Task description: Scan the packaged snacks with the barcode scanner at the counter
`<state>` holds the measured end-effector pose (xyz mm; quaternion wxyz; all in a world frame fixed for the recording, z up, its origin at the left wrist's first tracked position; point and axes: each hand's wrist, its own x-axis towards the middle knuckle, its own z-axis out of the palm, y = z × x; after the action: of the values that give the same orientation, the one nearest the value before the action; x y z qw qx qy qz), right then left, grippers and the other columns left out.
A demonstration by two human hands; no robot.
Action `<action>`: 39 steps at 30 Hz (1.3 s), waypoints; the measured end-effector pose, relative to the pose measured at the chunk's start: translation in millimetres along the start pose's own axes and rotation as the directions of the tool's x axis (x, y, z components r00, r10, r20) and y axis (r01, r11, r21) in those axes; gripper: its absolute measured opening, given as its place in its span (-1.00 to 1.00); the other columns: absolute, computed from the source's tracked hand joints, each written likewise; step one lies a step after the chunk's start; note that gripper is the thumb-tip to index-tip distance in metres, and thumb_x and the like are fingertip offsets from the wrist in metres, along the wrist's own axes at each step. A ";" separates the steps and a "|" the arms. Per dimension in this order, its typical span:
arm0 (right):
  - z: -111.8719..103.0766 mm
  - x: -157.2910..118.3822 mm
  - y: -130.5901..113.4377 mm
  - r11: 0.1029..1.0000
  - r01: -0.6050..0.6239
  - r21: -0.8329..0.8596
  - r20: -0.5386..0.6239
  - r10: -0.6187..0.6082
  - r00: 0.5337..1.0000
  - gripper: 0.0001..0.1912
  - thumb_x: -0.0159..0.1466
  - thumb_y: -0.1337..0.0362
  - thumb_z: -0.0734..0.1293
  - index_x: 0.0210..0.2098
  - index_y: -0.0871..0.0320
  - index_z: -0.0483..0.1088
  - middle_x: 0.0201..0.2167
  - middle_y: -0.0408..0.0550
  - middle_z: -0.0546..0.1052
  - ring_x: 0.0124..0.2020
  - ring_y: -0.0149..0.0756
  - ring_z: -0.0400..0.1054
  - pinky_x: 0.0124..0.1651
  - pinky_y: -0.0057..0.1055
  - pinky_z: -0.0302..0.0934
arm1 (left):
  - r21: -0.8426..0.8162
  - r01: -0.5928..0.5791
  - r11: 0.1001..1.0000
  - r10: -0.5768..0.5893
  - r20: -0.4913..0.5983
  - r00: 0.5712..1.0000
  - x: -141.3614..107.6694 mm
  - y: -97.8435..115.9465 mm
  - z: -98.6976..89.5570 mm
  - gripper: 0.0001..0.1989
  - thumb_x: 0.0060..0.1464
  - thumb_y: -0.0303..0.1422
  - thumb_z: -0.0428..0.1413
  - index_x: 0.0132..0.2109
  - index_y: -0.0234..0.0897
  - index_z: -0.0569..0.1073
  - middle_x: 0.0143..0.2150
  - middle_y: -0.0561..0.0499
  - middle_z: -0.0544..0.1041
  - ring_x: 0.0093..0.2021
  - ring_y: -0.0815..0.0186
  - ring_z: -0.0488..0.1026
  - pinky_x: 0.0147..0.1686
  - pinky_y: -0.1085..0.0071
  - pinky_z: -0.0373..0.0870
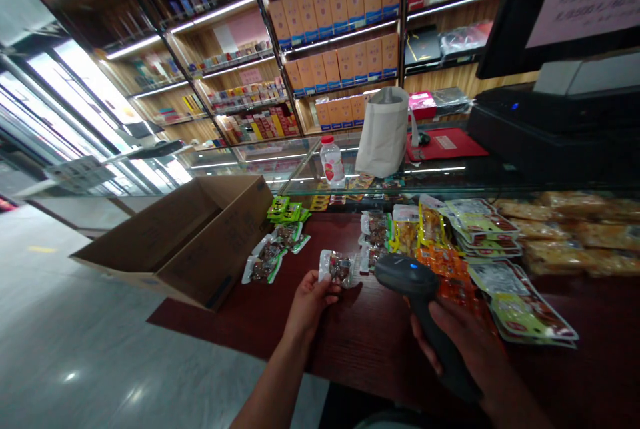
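Note:
My left hand (311, 302) pinches the near-left edge of a clear snack packet (344, 270) with dark brown pieces inside, low over the dark red table. Wrapped in my right hand (465, 342) is a black barcode scanner (407, 274), its head tilted toward that packet and a small blue light glowing on top. Similar brown snack packets (270, 250) lie to the left beside the cardboard box, and more brown snack packets (375, 232) sit just beyond the scanner. Orange packets (450, 276) are partly hidden behind the scanner and my right hand.
An open cardboard box (210, 256) stands at the left table edge, with green packets (287, 209) by its corner. Flat pouches (520, 299) and bagged goods (575, 229) fill the right side. A bottle (333, 162) and white bag (384, 132) stand on the glass counter (300, 169).

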<state>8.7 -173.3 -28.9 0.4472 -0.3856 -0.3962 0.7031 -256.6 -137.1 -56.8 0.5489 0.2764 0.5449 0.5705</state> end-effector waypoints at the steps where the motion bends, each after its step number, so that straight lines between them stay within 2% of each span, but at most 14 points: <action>1: 1.6 -0.2 0.8 1.000 -0.005 0.000 0.006 0.005 1.000 -0.54 0.26 -0.11 0.35 -0.48 0.18 0.48 -0.68 -0.14 0.45 -0.72 -0.45 0.23 -0.67 -0.56 0.14 | -0.018 -0.001 1.000 0.001 0.001 1.000 -1.0 -1.1 2.7 -0.52 -0.28 -0.18 0.44 -0.35 -0.31 0.36 -0.40 0.02 0.59 -0.42 0.41 0.55 -0.44 0.56 0.47; 5: 6.2 -0.8 1.3 1.000 -0.019 0.004 0.014 0.019 1.000 -0.52 0.24 -0.13 0.36 -0.50 0.18 0.48 -0.59 -0.11 0.51 -0.72 -0.48 0.22 -0.67 -0.56 0.13 | -0.063 -0.008 0.998 0.007 -0.019 1.000 -2.9 -5.5 10.6 -0.51 -0.32 -0.22 0.46 -0.40 -0.29 0.31 -0.39 0.01 0.60 -0.34 0.34 0.59 -0.31 0.47 0.53; 10: 7.3 -0.5 0.6 1.000 -0.018 0.002 0.025 0.018 1.000 -0.53 0.24 -0.13 0.36 -0.49 0.15 0.48 -0.70 -0.18 0.41 -0.72 -0.45 0.23 -0.66 -0.57 0.14 | -0.057 -0.043 0.997 0.041 -0.036 0.998 -1.7 -8.5 13.2 -0.51 -0.32 -0.23 0.45 -0.40 -0.28 0.30 -0.39 0.06 0.58 -0.35 0.34 0.58 -0.35 0.50 0.50; 16: 8.7 -1.2 1.5 1.000 -0.016 -0.017 0.001 0.016 1.000 -0.53 0.23 -0.14 0.37 -0.50 0.16 0.48 -0.58 -0.11 0.51 -0.72 -0.48 0.23 -0.66 -0.56 0.15 | -0.052 -0.099 0.994 0.096 -0.047 0.994 -1.8 -11.0 13.8 -0.57 -0.28 -0.24 0.43 -0.43 -0.29 0.34 -0.40 0.12 0.52 -0.37 0.43 0.52 -0.31 0.51 0.51; 20: 9.9 -1.6 1.3 1.000 -0.010 -0.019 -0.006 0.010 1.000 -0.52 0.22 -0.14 0.38 -0.51 0.16 0.48 -0.57 -0.10 0.52 -0.71 -0.46 0.22 -0.66 -0.55 0.16 | -0.055 -0.088 0.995 0.086 -0.043 0.995 -3.3 -10.7 13.9 -0.56 -0.30 -0.24 0.44 -0.43 -0.29 0.34 -0.36 0.08 0.56 -0.33 0.39 0.54 -0.21 0.43 0.52; 25: 10.8 -1.8 2.1 1.000 -0.011 -0.014 -0.004 0.011 1.000 -0.53 0.21 -0.14 0.38 -0.50 0.15 0.48 -0.57 -0.11 0.51 -0.70 -0.45 0.22 -0.65 -0.54 0.15 | -0.037 -0.096 0.995 0.094 -0.060 0.994 -4.5 -11.0 15.0 -0.60 -0.29 -0.25 0.42 -0.42 -0.30 0.37 -0.39 0.05 0.56 -0.35 0.37 0.54 -0.23 0.43 0.50; 29: 11.9 -2.1 3.6 0.999 0.020 -0.040 -0.018 -0.021 1.000 -0.56 0.22 -0.12 0.39 -0.43 0.16 0.49 -0.58 -0.13 0.49 -0.71 -0.45 0.23 -0.66 -0.54 0.13 | 0.015 -0.090 0.996 0.091 -0.061 0.994 -6.2 -10.7 15.6 -0.64 -0.23 -0.24 0.38 -0.36 -0.33 0.44 -0.32 -0.04 0.61 -0.29 0.30 0.56 -0.19 0.41 0.49; 32: 12.6 -2.2 4.4 0.998 0.042 -0.054 -0.014 -0.043 0.999 -0.54 0.21 -0.13 0.38 -0.47 0.17 0.47 -0.55 -0.11 0.50 -0.71 -0.45 0.21 -0.66 -0.52 0.13 | 0.017 -0.091 0.996 0.092 -0.052 0.994 -6.8 -10.7 15.4 -0.63 -0.22 -0.22 0.39 -0.33 -0.33 0.46 -0.28 -0.06 0.61 -0.27 0.29 0.57 -0.17 0.38 0.50; 39: 11.5 -2.0 5.2 0.996 0.053 -0.070 -0.018 -0.054 0.998 -0.52 0.23 -0.13 0.36 -0.51 0.17 0.45 -0.56 -0.11 0.48 -0.70 -0.45 0.22 -0.65 -0.52 0.14 | -0.064 -0.117 0.991 0.114 -0.048 0.992 -3.6 -13.9 14.3 -0.58 -0.28 -0.23 0.44 -0.45 -0.30 0.36 -0.40 0.09 0.54 -0.35 0.40 0.52 -0.22 0.44 0.53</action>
<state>-2.6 -179.2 -28.7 0.4559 -0.3972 -0.4264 0.6727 -238.1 -138.6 -65.0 0.5116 0.2763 0.5206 0.6252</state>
